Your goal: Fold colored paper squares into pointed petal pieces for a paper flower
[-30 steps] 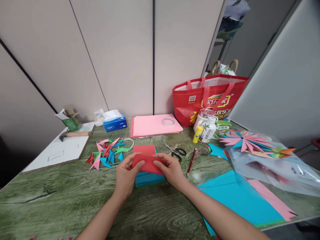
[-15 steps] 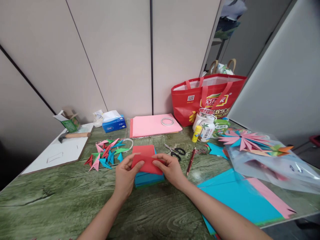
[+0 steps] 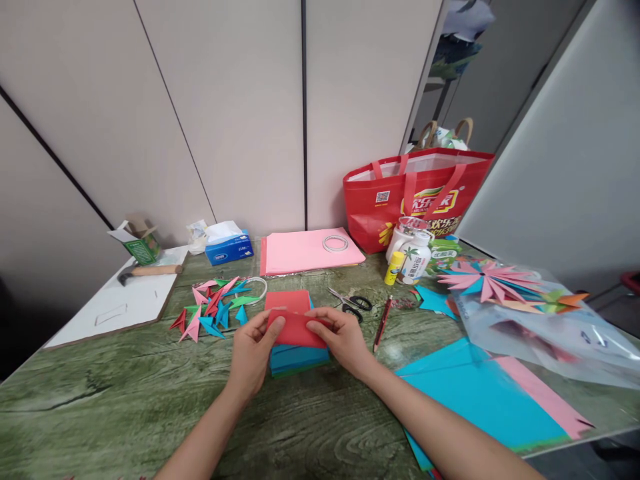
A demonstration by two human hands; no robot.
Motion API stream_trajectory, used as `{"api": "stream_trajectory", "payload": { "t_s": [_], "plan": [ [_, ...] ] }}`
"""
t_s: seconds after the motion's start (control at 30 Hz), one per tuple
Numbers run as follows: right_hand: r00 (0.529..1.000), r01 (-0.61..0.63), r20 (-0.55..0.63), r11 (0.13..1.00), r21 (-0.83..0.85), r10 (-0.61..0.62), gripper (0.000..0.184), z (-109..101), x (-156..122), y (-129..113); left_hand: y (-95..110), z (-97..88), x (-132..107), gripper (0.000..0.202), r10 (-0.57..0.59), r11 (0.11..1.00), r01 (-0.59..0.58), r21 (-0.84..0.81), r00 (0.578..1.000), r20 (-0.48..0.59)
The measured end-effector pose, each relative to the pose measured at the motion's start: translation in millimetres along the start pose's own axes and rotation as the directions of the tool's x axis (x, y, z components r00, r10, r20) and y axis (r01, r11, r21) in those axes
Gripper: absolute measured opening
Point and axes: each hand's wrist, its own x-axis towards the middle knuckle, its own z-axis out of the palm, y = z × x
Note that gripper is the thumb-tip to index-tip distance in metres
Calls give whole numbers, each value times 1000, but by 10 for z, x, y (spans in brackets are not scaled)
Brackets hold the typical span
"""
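A red sheet of paper (image 3: 299, 332), which looks folded over, is held up between my two hands. My left hand (image 3: 254, 347) pinches its left end, thumb in front and fingers behind. At the right end, my right hand (image 3: 343, 337) grips it the same way. Below and behind it lies a stack of coloured paper, with a red piece (image 3: 287, 300) on top and blue sheets (image 3: 300, 359) showing at the front. Folded paper pieces (image 3: 215, 307) in pink, red, green and blue lie to the left. Scissors (image 3: 350, 303) and a dark red pencil (image 3: 383, 325) rest to the right.
Pink sheets (image 3: 300, 250) carrying a tape roll lie at the back. A tissue box (image 3: 229, 248) and a hammer (image 3: 150, 270) are at left. On the right stand a glue stick (image 3: 394, 268), a white bottle (image 3: 415, 261) and a red bag (image 3: 370, 213). Blue paper (image 3: 480, 393) covers the front right.
My left thumb has shifted slightly along the red paper's edge. Both hands keep their hold, and the rest of the table looks the same.
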Motion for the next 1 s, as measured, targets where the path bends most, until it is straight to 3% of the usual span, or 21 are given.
{"api": "stream_trajectory", "payload": {
  "t_s": [0.67, 1.0],
  "plan": [
    [1000, 20, 14, 999, -27, -20, 19, -2, -4, -20, -43, -30, 19, 26, 25, 1000, -25, 7, 999, 24],
    [997, -74, 7, 995, 71, 74, 17, 6, -5, -17, -17, -7, -2, 20, 15, 999, -14, -51, 1000, 17]
  ]
}}
